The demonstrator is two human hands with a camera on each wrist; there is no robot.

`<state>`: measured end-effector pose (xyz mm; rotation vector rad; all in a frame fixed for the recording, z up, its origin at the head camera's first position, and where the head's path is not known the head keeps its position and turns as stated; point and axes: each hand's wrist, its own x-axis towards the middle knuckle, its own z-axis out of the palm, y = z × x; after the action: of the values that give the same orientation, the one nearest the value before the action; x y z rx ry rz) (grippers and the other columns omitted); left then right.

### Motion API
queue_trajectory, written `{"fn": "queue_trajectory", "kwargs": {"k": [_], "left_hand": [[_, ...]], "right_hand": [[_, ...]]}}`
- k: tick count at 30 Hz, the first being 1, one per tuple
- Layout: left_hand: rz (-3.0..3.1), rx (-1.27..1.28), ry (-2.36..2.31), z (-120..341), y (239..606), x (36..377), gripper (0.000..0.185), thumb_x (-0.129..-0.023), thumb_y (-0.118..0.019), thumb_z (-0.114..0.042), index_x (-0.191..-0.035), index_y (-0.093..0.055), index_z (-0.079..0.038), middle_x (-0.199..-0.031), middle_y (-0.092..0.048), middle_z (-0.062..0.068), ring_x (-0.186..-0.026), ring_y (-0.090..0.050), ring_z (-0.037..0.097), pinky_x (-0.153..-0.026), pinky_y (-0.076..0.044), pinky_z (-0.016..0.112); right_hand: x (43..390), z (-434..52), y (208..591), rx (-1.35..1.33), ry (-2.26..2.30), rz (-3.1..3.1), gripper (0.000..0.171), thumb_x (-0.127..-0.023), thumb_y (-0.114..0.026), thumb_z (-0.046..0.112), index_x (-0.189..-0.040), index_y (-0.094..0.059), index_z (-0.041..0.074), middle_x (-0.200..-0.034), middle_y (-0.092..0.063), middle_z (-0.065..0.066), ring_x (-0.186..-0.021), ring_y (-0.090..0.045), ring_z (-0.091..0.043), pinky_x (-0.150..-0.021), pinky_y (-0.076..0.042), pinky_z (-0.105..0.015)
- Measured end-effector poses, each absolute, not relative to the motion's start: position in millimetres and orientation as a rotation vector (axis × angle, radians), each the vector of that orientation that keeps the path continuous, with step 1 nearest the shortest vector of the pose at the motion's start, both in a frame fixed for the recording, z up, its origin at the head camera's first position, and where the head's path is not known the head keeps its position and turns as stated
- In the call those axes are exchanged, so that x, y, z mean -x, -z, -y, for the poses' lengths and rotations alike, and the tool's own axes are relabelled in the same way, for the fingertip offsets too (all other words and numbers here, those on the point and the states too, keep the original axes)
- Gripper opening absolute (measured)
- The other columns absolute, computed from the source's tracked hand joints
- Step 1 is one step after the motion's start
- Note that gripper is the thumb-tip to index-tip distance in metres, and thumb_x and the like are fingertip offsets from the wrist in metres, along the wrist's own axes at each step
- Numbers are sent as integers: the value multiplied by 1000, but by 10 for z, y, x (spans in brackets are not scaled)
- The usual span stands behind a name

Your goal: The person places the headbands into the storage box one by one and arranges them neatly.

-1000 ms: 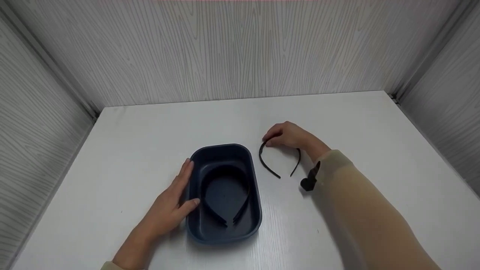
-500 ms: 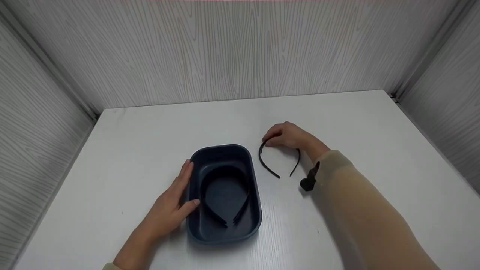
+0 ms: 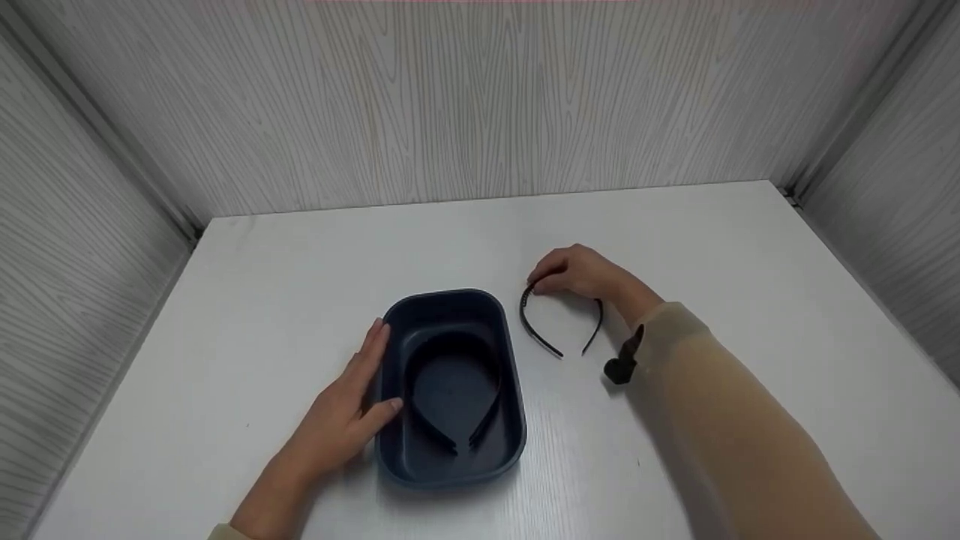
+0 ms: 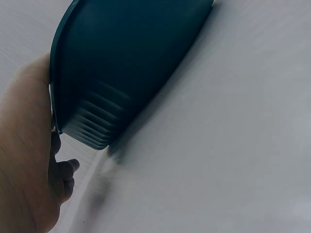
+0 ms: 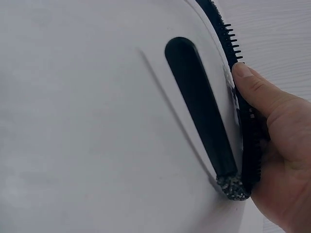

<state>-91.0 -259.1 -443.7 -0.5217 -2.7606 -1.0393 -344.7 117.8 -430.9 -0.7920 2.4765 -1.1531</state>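
Note:
My left hand (image 3: 341, 416) rests along the left side of a dark blue rectangular tub (image 3: 450, 480). Its fingers lie straight against the outer wall while the thumb laps over the rim. Inside the tub lies a black headband (image 3: 433, 430), its two ends toward me. To the right of the tub, my right hand (image 3: 581, 271) pinches a thinner black headband (image 3: 538, 337) near its top. The right wrist view shows that band's comb teeth (image 5: 232, 41) and a speckled, glittery patch (image 5: 234, 188). My right fingers hide part of the band.
The white table (image 3: 300, 285) is bounded at the back by a pale wood-grain panel (image 3: 480, 105), with similar panels at left and right. A small black fitting (image 3: 619, 369) sits at my right cuff.

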Motion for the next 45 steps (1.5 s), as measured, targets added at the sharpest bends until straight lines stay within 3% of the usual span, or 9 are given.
{"fn": "queue_trajectory", "kwargs": {"k": [5, 12, 20, 28, 32, 39, 45], "left_hand": [[2763, 515, 1029, 2591, 4447, 914, 90, -101, -65, -29, -173, -12, -25, -178, -10, -6, -161, -17, 16, -122, -13, 16], [2774, 495, 1007, 2583, 4454, 917, 89, -101, -66, -30, -173, -13, -25, -178, -8, -9, -160, -19, 17, -124, -24, 39], [2770, 504, 1021, 2581, 4430, 925, 89, -102, -65, -28, -173, -12, -25, -179, -11, -2, -161, -19, 17, -120, -13, 13], [2766, 511, 1026, 2583, 4448, 958, 89, -102, -65, -29, -173, -12, -23, -178, -10, -3, -161, -17, 16, -120, -13, 13], [2762, 519, 1030, 2584, 4453, 970, 89, -102, -65, -29, -173, -12, -23, -178, -8, -8, -161, -17, 16, -120, -12, 12], [2755, 527, 1048, 2584, 4448, 978, 88, -102, -65, -29, -173, -12, -23, -179, -11, 1, -162, -15, 16, -121, -12, 15], [2757, 521, 1037, 2576, 4442, 976, 88, -103, -65, -30, -173, -12, -24, -179, -10, -3, -162, -16, 17, -122, -13, 18]], "right_hand": [[3432, -1179, 4296, 768, 1135, -2486, 15, -96, -82, 22, -110, -85, 18, -119, -75, 1, -118, -64, -18, -105, -46, -38], [3382, -1217, 4238, 744, 1054, -2509, 17, -97, -81, 26, -112, -85, 20, -119, -77, 2, -107, -66, -17, -92, -50, -35], [3359, -1288, 4140, 733, 1036, -2536, 16, -97, -80, 26, -112, -86, 22, -117, -76, 2, -106, -65, -17, -89, -50, -35], [3329, -1299, 3908, 801, 1070, -2543, 17, -99, -79, 27, -113, -85, 23, -118, -75, 3, -114, -67, -17, -98, -51, -42], [3264, -1232, 3785, 868, 1114, -2542, 16, -98, -79, 26, -112, -85, 22, -115, -76, 4, -109, -68, -14, -93, -53, -39], [3120, -1038, 3562, 1005, 1187, -2514, 13, -98, -81, 25, -109, -86, 23, -110, -77, 5, -102, -69, -14, -84, -54, -35], [2990, -848, 3432, 1108, 1193, -2493, 12, -98, -81, 25, -108, -86, 23, -107, -77, 7, -98, -69, -13, -81, -55, -35]]}}
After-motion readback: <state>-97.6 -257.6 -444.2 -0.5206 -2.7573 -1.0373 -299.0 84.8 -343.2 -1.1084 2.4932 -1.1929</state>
